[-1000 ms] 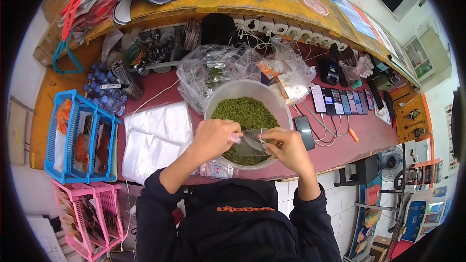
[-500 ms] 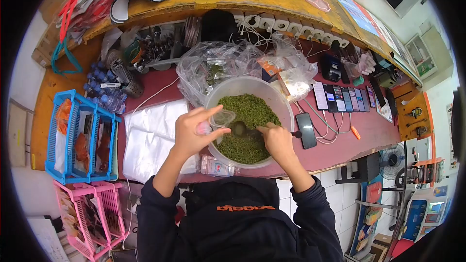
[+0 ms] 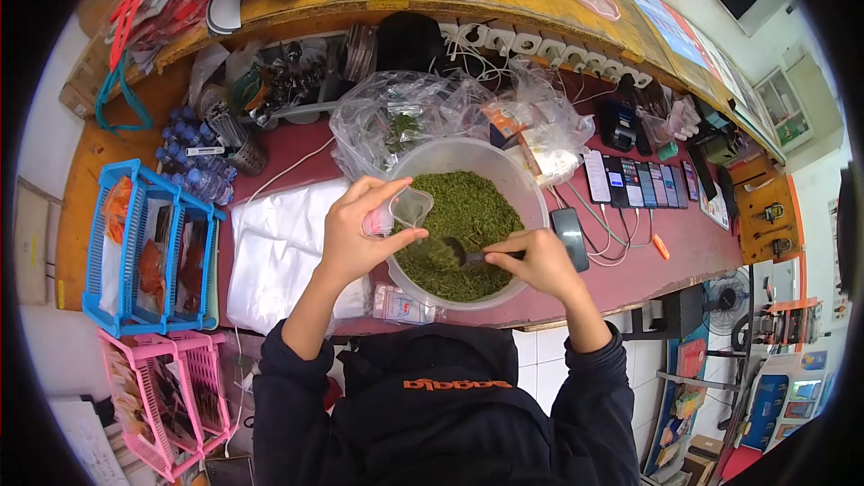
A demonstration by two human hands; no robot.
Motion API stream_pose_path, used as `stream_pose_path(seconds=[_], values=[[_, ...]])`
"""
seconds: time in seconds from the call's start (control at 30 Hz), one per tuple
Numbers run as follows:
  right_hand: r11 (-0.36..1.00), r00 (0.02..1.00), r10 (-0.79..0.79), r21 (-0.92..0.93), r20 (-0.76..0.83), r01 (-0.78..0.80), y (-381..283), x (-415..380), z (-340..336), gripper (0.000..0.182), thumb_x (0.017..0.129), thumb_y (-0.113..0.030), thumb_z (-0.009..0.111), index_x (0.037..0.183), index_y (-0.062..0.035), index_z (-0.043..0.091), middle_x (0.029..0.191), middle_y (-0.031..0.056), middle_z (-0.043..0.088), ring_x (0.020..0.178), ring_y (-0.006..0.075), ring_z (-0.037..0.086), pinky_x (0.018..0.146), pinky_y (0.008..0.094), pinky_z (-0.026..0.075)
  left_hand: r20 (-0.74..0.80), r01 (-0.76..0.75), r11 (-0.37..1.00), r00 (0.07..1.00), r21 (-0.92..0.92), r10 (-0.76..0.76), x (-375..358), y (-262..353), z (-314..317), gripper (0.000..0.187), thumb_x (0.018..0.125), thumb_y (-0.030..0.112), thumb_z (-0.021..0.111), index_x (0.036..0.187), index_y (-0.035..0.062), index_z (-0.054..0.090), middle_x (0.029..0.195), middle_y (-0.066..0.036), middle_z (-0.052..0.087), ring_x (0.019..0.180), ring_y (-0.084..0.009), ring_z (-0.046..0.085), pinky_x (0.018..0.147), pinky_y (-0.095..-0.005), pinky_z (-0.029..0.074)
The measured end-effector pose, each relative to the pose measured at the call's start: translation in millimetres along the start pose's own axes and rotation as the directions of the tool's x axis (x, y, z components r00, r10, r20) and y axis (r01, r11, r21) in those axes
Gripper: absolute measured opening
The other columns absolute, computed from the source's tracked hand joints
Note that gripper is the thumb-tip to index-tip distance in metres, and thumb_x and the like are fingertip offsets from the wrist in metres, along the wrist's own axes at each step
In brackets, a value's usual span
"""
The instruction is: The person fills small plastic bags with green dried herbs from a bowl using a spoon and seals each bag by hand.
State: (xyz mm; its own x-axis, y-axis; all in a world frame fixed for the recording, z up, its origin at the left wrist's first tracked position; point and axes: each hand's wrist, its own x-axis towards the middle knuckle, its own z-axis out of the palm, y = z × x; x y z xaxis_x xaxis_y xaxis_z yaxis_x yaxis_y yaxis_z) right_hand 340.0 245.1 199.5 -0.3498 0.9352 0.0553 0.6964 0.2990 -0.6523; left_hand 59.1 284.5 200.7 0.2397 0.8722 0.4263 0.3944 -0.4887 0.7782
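Note:
My left hand (image 3: 353,232) holds a small clear plastic pouch (image 3: 412,205) between thumb and fingers, its mouth spread open over the left side of the tub. A pink patch shows on the pouch near my palm. My right hand (image 3: 542,263) grips the handle of a dark spoon (image 3: 472,256). Green shreds lie on the spoon's bowl, just below and right of the pouch. Beneath both hands stands a round translucent tub (image 3: 533,193), holding a deep layer of finely chopped dry green leaves (image 3: 468,198).
White plastic sheets (image 3: 279,252) lie left of the tub, and a small printed packet (image 3: 402,306) sits at its front. Crumpled clear bags (image 3: 369,117) are behind. Several phones (image 3: 634,182) with cables lie at right. A blue basket (image 3: 135,252) stands at far left.
My right hand has drawn back slightly to the right and turned, with the spoon now sloping toward the pouch. My left hand has tilted the pouch so its opening shows more.

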Motion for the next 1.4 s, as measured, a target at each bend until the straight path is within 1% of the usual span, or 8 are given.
stream_pose_path(seconds=[0.2,0.53,0.67,0.77,0.93,1.13,1.27,1.4], values=[[0.986,0.959,0.108,-0.093,-0.261,-0.137,-27.3,-9.3,-33.4,0.014,0.077,-0.020,0.075,0.087,-0.0106,0.075,0.072,0.0043,0.066,0.057,0.0219,0.060,0.053,0.0315,0.045,0.102,0.016,0.988,0.994,0.154,-0.032,3.1,8.5,22.0,0.057,0.062,0.031,0.085,0.111,0.0081,0.068,0.108,-0.003,0.063,0.094,-0.0222,0.064,0.079,-0.0319,0.051],[0.784,0.743,-0.407,-0.620,-0.532,-0.014,-42.3,-15.2,-17.3,0.017,0.070,-0.013,0.078,0.086,-0.0132,0.072,0.083,-0.0031,0.062,0.065,0.0153,0.055,0.055,0.0291,0.041,0.089,-0.003,0.997,0.996,0.075,-0.004,11.8,21.1,52.7,0.057,0.061,0.033,0.086,0.107,0.0045,0.067,0.111,-0.008,0.066,0.099,-0.0261,0.065,0.085,-0.0356,0.051],[0.824,0.727,-0.318,-0.557,-0.608,-0.106,-40.4,-24.2,-39.0,0.019,0.067,-0.013,0.079,0.086,-0.0135,0.073,0.083,-0.0020,0.062,0.067,0.0169,0.057,0.056,0.0309,0.040,0.025,0.039,0.984,0.999,0.172,-0.044,6.4,23.5,47.7,0.053,0.062,0.030,0.086,0.107,0.0061,0.067,0.107,-0.008,0.067,0.093,-0.0264,0.067,0.080,-0.0346,0.053],[0.924,0.937,-0.088,-0.380,-0.337,-0.050,-41.0,-24.9,-46.8,0.019,0.069,-0.015,0.078,0.087,-0.0120,0.072,0.087,0.0030,0.064,0.077,0.0228,0.061,0.066,0.0358,0.044,-0.077,0.028,0.959,0.997,0.281,-0.007,-2.4,20.3,54.7,0.055,0.062,0.029,0.085,0.109,0.0076,0.066,0.107,-0.007,0.067,0.089,-0.0258,0.067,0.074,-0.0327,0.054],[0.940,0.924,-0.313,-0.214,-0.220,0.267,-32.0,23.2,9.4,0.019,0.073,-0.011,0.075,0.091,-0.0064,0.070,0.090,0.0066,0.064,0.082,0.0293,0.063,0.072,0.0397,0.050,-0.013,-0.059,0.945,0.998,0.322,0.067,-12.0,32.0,62.4,0.065,0.062,0.029,0.085,0.119,0.0088,0.061,0.108,-0.006,0.065,0.088,-0.0252,0.067,0.072,-0.0325,0.054],[0.962,0.948,-0.258,0.042,-0.187,0.271,-39.4,10.5,0.4,0.012,0.076,-0.005,0.072,0.088,-0.0049,0.070,0.081,0.0082,0.064,0.069,0.0262,0.064,0.063,0.0334,0.051,0.327,0.093,0.919,0.944,-0.384,0.041,0.4,0.8,31.9,0.022,0.080,0.013,0.074,0.100,0.0030,0.071,0.089,-0.009,0.067,0.078,-0.0174,0.065,0.066,-0.0271,0.049],[0.858,0.954,0.213,0.508,-0.212,-0.079,-33.6,-0.3,5.1,0.009,0.079,-0.006,0.074,0.084,-0.0002,0.070,0.079,0.0058,0.068,0.069,0.0116,0.063,0.061,0.0256,0.048,0.182,0.183,0.832,0.978,-0.523,-0.101,-5.7,4.3,40.1,0.013,0.084,0.007,0.070,0.094,-0.0018,0.071,0.082,-0.007,0.068,0.074,-0.0096,0.062,0.065,-0.0243,0.047],[0.816,0.964,0.092,0.574,-0.251,0.071,-24.7,-3.8,12.8,0.006,0.080,-0.005,0.072,0.083,-0.0004,0.069,0.076,0.0040,0.066,0.070,0.0105,0.060,0.062,0.0257,0.046,0.202,0.288,0.792,0.956,-0.537,-0.211,-12.2,8.8,43.9,0.012,0.084,0.006,0.069,0.093,-0.0019,0.071,0.081,-0.006,0.068,0.073,-0.0088,0.061,0.065,-0.0243,0.047]])
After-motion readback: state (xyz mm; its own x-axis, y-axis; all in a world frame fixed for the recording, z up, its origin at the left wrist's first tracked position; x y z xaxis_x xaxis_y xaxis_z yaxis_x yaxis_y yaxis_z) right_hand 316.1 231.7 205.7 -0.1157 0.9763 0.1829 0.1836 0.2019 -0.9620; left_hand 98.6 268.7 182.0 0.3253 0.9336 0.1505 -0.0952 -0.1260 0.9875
